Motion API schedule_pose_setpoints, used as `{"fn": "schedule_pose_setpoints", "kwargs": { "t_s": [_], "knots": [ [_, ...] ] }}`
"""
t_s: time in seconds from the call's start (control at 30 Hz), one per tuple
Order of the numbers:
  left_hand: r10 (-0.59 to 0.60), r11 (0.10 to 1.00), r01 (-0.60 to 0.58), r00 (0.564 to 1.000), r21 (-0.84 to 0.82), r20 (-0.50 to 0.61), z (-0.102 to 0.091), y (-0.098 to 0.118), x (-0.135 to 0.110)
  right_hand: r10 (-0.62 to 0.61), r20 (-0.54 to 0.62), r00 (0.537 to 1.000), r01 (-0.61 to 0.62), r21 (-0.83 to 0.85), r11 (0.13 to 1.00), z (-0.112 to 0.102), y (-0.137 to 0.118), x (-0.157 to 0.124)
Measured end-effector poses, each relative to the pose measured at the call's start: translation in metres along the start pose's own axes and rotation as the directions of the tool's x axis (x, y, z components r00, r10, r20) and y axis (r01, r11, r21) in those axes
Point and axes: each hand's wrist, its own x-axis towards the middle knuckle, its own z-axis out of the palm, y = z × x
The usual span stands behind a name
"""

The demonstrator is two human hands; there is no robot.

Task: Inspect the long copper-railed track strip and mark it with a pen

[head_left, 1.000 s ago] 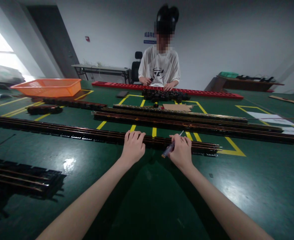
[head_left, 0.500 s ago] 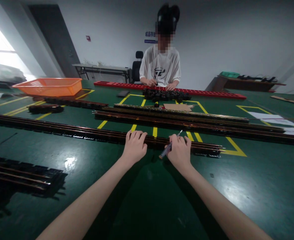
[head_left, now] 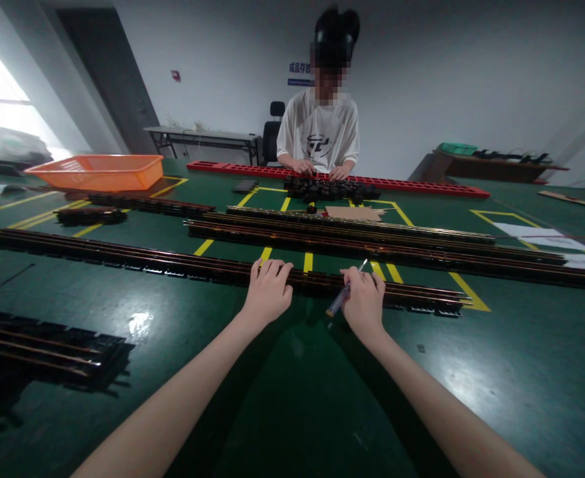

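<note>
A long black strip with copper-coloured rods along it lies across the green table in front of me. My left hand is closed around its middle, fingers over the far side and thumb at the near side. Farther right, my right hand rests at the same strip and grips a screwdriver with a clear handle. The screwdriver lies slanted, its metal tip pointing up and away and its handle end toward me. My fingertips on the strip are partly hidden.
Similar strips lie just beyond, and another strip is at the near left. An orange basket stands at the far left. Across the table a person handles small black parts by a red slotted rail.
The long strip has slid to the right, both its ends shifting. My right hand with the screwdriver has moved slightly right, while my left hand has stayed in place.
</note>
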Motion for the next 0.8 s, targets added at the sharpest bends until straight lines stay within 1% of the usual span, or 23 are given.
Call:
{"fn": "schedule_pose_setpoints", "kwargs": {
  "t_s": [0.1, 0.2, 0.37, 0.43, 0.53, 0.6, 0.73, 0.8],
  "knots": [
    [0.000, 1.000, 0.000, 1.000, 0.003, 0.001, -0.0005, 0.0003, 0.0002, -0.025, -0.028, 0.999, 0.026, 0.026, 0.999, 0.0010, 0.0027, -0.0009],
    [-0.005, 1.000, 0.005, 1.000, 0.003, 0.009, -0.0013, 0.0007, 0.0003, -0.049, -0.046, 0.998, 0.049, 0.002, 0.999, 0.0020, 0.0039, -0.0013],
    [-0.010, 1.000, 0.010, 1.000, 0.004, 0.015, -0.0015, 0.0016, 0.0002, -0.134, -0.006, 0.991, 0.133, -0.041, 0.990, 0.0027, 0.0034, -0.0008],
    [-0.012, 1.000, 0.012, 1.000, 0.011, 0.007, -0.0013, 0.0020, 0.0002, -0.134, 0.005, 0.991, 0.134, -0.066, 0.989, 0.0024, 0.0020, -0.0008],
    [-0.009, 1.000, 0.009, 1.000, 0.015, -0.001, -0.0011, 0.0021, -0.0001, -0.088, 0.011, 0.996, 0.088, -0.085, 0.992, 0.0019, -0.0009, -0.0007],
    [-0.012, 1.000, 0.012, 1.000, 0.013, -0.001, -0.0012, 0.0020, -0.0004, -0.080, 0.013, 0.997, 0.081, -0.088, 0.993, 0.0023, -0.0023, -0.0002],
    [-0.018, 1.000, 0.018, 1.000, 0.005, 0.004, -0.0023, 0.0021, -0.0008, -0.130, 0.003, 0.992, 0.130, -0.104, 0.986, 0.0039, -0.0040, 0.0010],
    [-0.020, 1.000, 0.020, 1.000, -0.003, 0.007, -0.0029, 0.0022, -0.0008, -0.135, 0.004, 0.991, 0.135, -0.122, 0.983, 0.0039, -0.0050, 0.0011]
  ]
}}
